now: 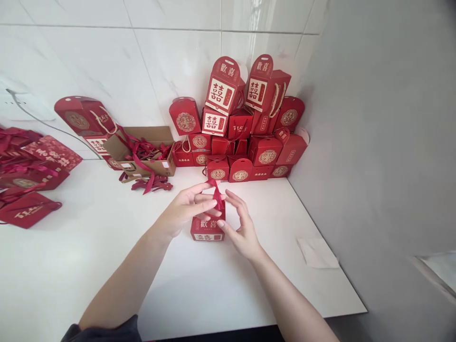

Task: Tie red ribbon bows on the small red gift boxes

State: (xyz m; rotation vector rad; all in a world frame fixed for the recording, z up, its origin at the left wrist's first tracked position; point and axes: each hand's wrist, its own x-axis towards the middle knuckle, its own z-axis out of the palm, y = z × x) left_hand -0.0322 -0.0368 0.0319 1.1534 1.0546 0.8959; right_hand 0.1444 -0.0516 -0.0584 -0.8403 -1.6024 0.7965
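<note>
- A white countertop (71, 275) ran across the view, meeting a glossy white tiled wall (178, 52) behind it and a plain grey wall (370, 142) on the right.
- A heap of red gift boxes (249, 123) printed with gold medallions and double-happiness characters stood stacked in the corner, some with rope handles.
- Flat red paper bags (28, 183) lay overlapping at the left edge of the countertop.
- A cardboard carton (142, 154) full of red ribbons (149, 151) sat left of the heap, with red cutouts (151, 184) just in front of it.
- The left hand (187, 209) was half open, its curved fingers at the ribbon loop; whether they pinched it, I could not tell.
- The right hand (242, 232) was also half open, its fingertips (231, 197) close by the loop, its grip equally unclear.
- A small red box (207, 229) stood upright on the countertop between both hands, a red ribbon loop (217, 194) rising from its top.
- A folded white tissue (317, 252) lay near the grey wall.
</note>
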